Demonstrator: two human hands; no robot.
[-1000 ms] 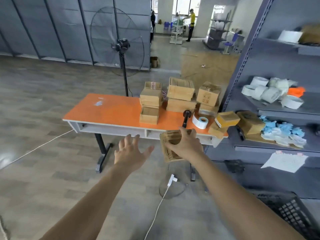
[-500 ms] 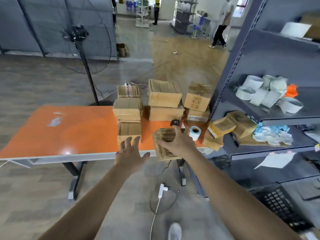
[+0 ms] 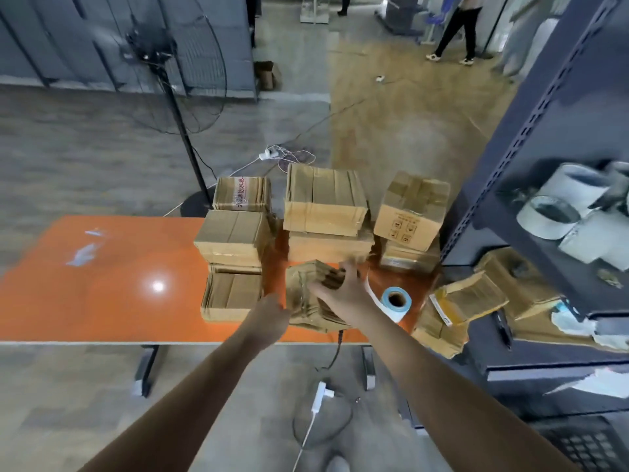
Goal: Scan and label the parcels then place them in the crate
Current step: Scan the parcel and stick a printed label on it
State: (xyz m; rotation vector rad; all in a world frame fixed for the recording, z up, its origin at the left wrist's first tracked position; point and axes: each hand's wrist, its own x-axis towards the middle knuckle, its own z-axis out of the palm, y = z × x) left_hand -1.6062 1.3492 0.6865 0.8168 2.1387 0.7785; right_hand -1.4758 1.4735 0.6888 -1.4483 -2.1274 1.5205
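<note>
My right hand (image 3: 340,291) lay over the top of a brown parcel (image 3: 306,301), fingers draped across its far edge and holding it. The parcel sat over the near edge of the orange table (image 3: 102,301), right of centre. I could not tell whether it rested there or hung just above. My left hand (image 3: 269,316) was at the parcel's left face, too blurred for me to tell how its fingers lay.

The risk I judged greatest was the parcel sliding off the near edge to the floor, since only one hand plainly held it. A sweep to the right could also knock the label roll (image 3: 394,301) just beside my wrist. The tilted top box of the far right stack might topple if bumped.

By my count there were seven stacked parcels (image 3: 325,202) on the table in three groups, plus the one in hand. Three more loose boxes (image 3: 466,298) lay at the right end by the shelf. There was one label roll, and one black crate (image 3: 592,447) on the floor, near right.
</note>
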